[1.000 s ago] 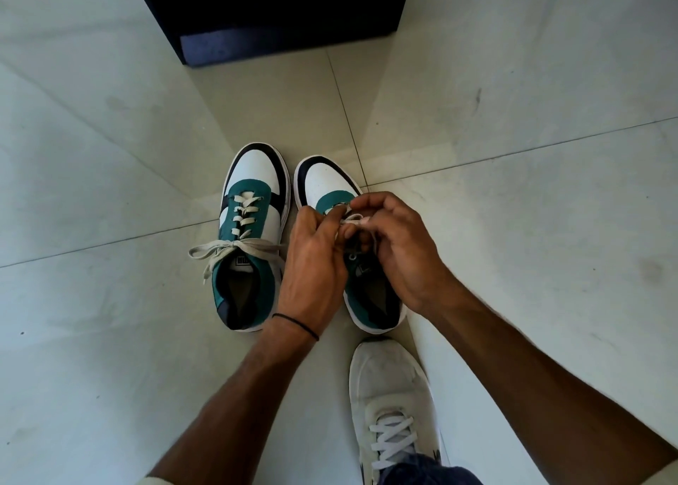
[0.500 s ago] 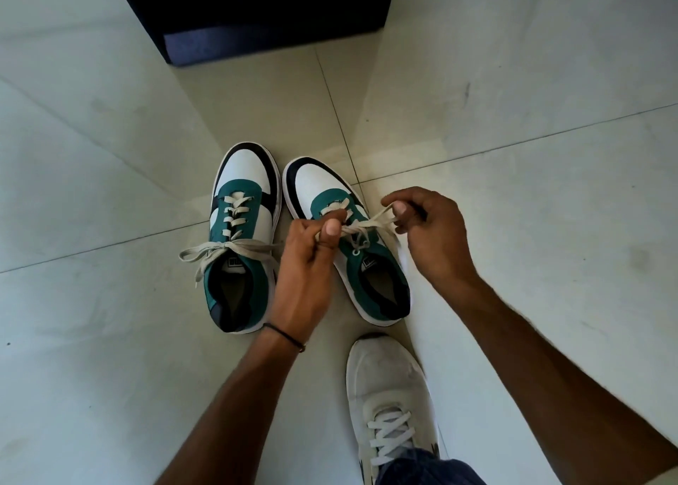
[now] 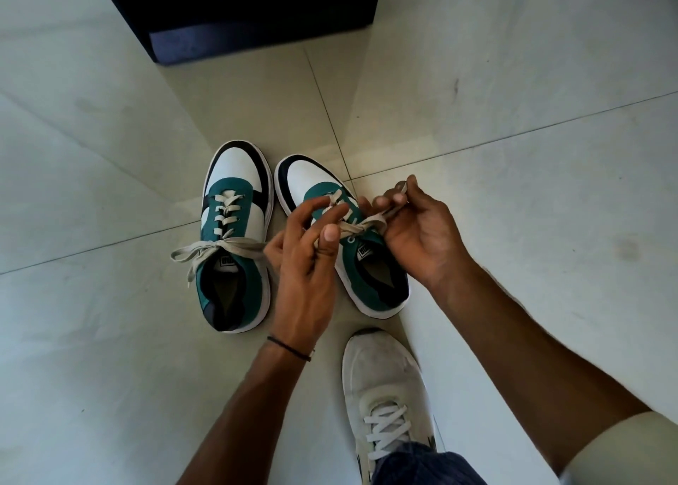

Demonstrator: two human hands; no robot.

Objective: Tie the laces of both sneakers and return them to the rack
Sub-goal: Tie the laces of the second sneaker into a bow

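Observation:
Two white, teal and black sneakers stand side by side on the tiled floor, toes pointing away from me. The left sneaker (image 3: 234, 235) has its cream laces in a bow across the tongue. Over the right sneaker (image 3: 341, 242) my left hand (image 3: 304, 264) pinches one stretch of the cream lace (image 3: 361, 226) between thumb and fingers. My right hand (image 3: 422, 235) grips the other end of that lace, pulled out to the right. The knot itself is partly hidden by my fingers.
A dark cabinet or rack base (image 3: 249, 11) stands on the floor beyond the sneakers. My own foot in a worn white sneaker (image 3: 385, 393) rests just behind the right sneaker. Pale floor tiles (image 3: 532, 136) spread all around.
My hands were bunched together over the right sneaker's tongue, then drew apart, pulling the lace sideways. The left fingers have now spread while the right hand still holds its end out.

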